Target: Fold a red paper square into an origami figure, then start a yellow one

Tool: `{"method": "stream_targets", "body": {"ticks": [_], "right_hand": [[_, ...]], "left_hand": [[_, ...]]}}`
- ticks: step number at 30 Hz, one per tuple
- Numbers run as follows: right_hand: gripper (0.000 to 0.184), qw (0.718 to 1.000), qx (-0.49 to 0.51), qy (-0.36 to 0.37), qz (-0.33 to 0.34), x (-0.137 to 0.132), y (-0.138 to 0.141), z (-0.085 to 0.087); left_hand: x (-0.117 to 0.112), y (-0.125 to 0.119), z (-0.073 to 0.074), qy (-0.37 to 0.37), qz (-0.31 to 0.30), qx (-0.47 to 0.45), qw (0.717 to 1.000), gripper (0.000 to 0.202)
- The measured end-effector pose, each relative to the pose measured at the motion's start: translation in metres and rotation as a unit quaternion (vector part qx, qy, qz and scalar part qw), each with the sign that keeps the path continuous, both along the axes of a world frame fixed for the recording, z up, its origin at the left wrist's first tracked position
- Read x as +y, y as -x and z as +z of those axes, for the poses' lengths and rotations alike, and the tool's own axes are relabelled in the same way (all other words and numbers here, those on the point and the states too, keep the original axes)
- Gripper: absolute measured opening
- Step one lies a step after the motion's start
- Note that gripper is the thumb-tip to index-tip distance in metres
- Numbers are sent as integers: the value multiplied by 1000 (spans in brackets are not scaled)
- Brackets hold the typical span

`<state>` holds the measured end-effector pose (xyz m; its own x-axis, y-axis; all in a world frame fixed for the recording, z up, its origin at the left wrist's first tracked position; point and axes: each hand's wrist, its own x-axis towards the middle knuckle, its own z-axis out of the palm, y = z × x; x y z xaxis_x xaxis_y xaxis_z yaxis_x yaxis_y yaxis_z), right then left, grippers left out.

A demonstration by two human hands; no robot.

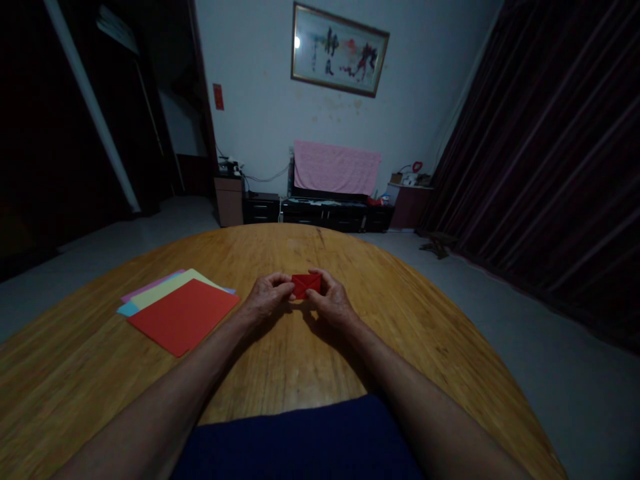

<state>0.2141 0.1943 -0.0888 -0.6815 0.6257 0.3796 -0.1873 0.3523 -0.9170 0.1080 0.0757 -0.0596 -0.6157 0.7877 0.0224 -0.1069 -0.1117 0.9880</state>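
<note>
A small folded red paper (305, 284) is held just above the round wooden table (400, 313), near its middle. My left hand (267, 297) pinches its left edge, fingers curled closed. My right hand (331, 301) grips its right edge in the same way. Creases show on the paper's face. Both forearms stretch out from the table's near edge.
A stack of coloured paper sheets (183, 313), red on top with yellow, pink and blue beneath, lies left of my hands. Beyond the table stand a low dark cabinet with a pink cloth (336, 168), a framed picture (339, 50) and dark curtains (550, 167) on the right.
</note>
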Motion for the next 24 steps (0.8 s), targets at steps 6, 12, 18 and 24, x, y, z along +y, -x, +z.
{"method": "stream_targets", "body": {"ticks": [6, 12, 18, 24], "right_hand": [[29, 971, -44, -235, -26, -5, -11, 9], [9, 891, -109, -439, -42, -4, -17, 13], [5, 872, -155, -464, -4, -4, -20, 9], [19, 887, -192, -415, 64, 5, -30, 11]], "left_hand": [[-2, 1, -2, 4, 3, 134, 991, 14], [1, 22, -18, 26, 34, 510, 859, 14], [-3, 22, -29, 107, -29, 622, 775, 13], [-7, 18, -23, 149, -98, 672, 719, 14]]}}
